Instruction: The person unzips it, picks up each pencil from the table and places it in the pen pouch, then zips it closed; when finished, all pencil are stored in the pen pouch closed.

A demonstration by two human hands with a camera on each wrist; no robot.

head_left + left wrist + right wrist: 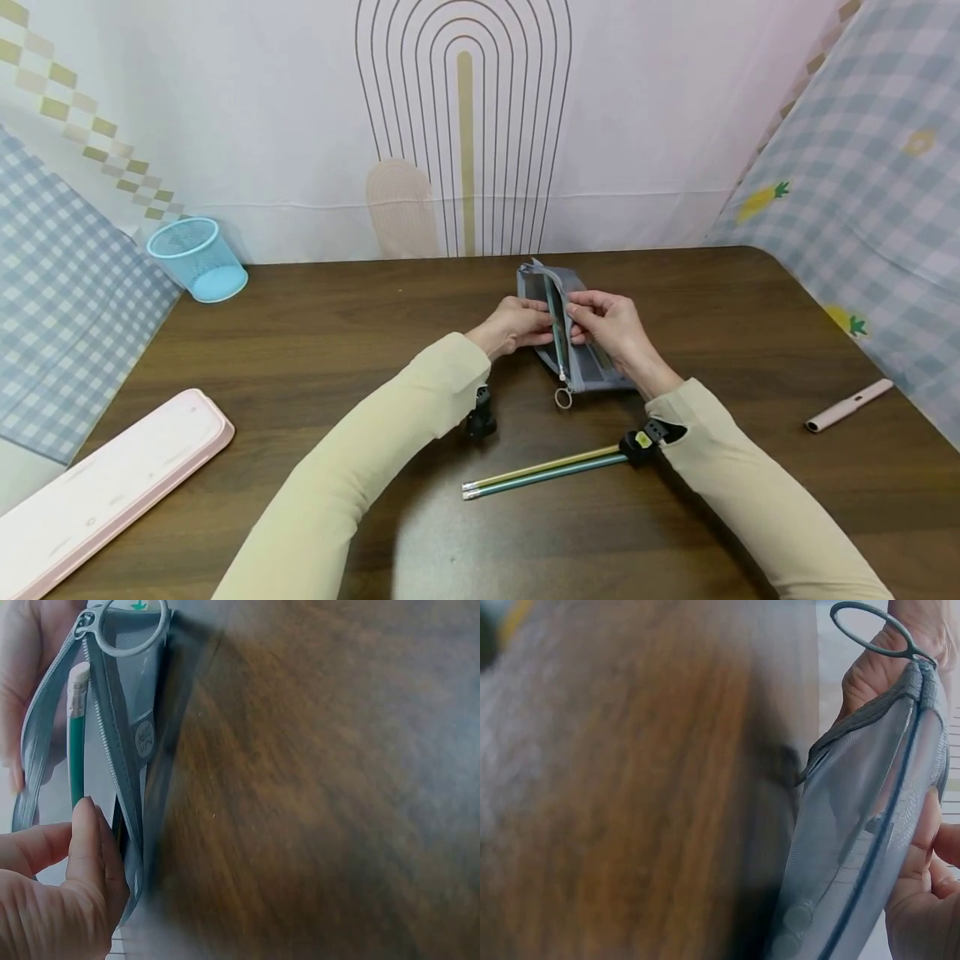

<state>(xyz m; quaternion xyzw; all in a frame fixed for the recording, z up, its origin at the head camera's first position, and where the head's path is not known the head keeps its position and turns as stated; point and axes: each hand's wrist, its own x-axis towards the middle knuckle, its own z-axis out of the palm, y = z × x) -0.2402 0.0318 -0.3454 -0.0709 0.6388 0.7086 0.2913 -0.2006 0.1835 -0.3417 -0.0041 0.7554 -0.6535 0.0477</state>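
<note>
A grey zip pouch [596, 377] with see-through mesh sides stands unzipped near the back of the table. My left hand [517, 323] pinches a green pencil [77, 757] between thumb and fingers at the pouch's mouth. That pencil's white eraser end points toward the ring on the zip pull [133, 652]; its other end is hidden inside. With thumb and fingers, my right hand [611, 327] grips the pouch's right edge, spreading the mouth. In the right wrist view, the mesh side [840, 825] bulges beside the right hand's fingers.
A yellow pencil [543, 467] and another green pencil [543, 477] lie side by side in front, partly behind the right wrist's camera. A pink-and-white case [120, 492] lies at left. A blue mesh cup [217, 283] stands back left; a pale pink stick-shaped object [851, 406] lies at right.
</note>
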